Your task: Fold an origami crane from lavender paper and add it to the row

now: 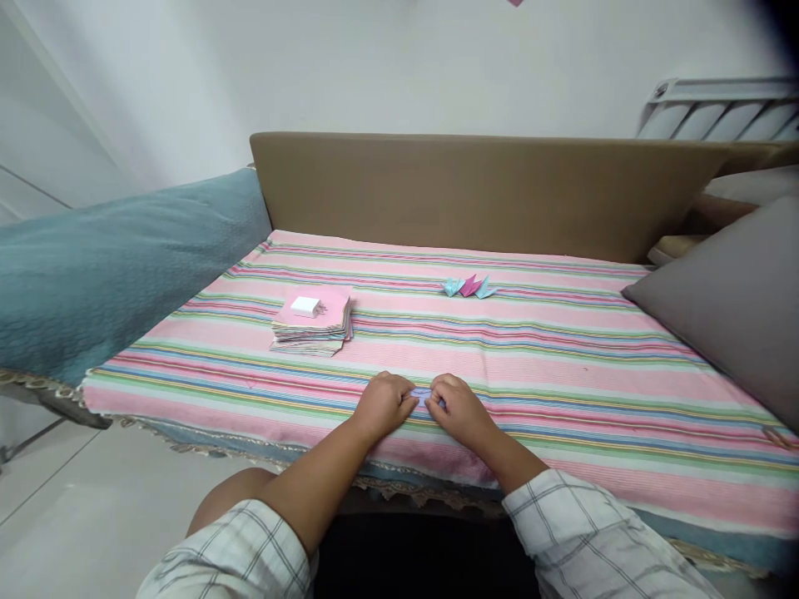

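Note:
My left hand (385, 405) and my right hand (457, 408) face each other low over the striped cloth (537, 366). Between them is a small piece of folded lilac paper (421, 393), pinched at its left end by my left fingers and at its right end by my right. Most of the paper is hidden by the fingers. Farther back sit three folded paper shapes, two light blue and a magenta one (470, 286) in the middle. To the left lies a stack of square paper sheets (312, 329), pink on top.
A white plug adapter (305, 307) rests on the paper stack. Behind the cloth stands a brown backrest (449, 195). A blue-covered armrest (137, 249) borders the left side, and a grey cushion (727, 299) leans at the right.

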Demonstrator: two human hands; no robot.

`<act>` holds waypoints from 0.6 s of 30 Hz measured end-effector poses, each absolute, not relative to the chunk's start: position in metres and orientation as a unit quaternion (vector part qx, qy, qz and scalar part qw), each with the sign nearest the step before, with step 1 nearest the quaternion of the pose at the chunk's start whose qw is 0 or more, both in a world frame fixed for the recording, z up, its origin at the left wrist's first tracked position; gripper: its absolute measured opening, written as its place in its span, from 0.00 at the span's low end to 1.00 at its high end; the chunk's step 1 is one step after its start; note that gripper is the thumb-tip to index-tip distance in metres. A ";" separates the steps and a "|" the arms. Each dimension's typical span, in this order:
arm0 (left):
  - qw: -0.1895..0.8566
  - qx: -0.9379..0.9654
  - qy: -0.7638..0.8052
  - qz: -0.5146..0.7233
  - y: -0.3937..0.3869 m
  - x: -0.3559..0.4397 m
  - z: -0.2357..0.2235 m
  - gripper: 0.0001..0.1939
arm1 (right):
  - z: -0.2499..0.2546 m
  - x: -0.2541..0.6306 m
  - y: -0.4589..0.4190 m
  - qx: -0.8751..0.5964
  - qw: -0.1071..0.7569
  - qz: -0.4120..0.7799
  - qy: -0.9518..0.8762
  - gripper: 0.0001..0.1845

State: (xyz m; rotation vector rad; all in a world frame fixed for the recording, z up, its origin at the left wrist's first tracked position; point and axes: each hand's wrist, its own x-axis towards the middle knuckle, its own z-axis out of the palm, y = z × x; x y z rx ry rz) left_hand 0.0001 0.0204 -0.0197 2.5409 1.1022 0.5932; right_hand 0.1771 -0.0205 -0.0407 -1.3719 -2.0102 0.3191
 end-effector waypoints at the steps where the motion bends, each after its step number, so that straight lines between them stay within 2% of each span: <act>1: 0.154 0.885 0.387 0.207 0.021 0.000 -0.020 0.09 | -0.041 0.177 -0.021 -0.527 0.339 0.125 -0.769 0.08; 4: 0.153 0.883 0.391 0.208 0.020 0.001 -0.021 0.08 | -0.037 0.180 -0.021 -0.522 0.343 0.140 -0.768 0.07; 7: 0.153 0.881 0.391 0.218 0.020 0.001 -0.023 0.07 | -0.031 0.186 -0.023 -0.500 0.341 0.178 -0.776 0.02; 14: 0.154 0.881 0.383 0.229 0.018 0.000 -0.025 0.08 | -0.027 0.193 -0.027 -0.465 0.339 0.184 -0.797 0.06; 18: 0.150 0.867 0.412 0.236 0.015 0.000 -0.023 0.03 | -0.028 0.192 -0.026 -0.473 0.337 0.176 -0.795 0.06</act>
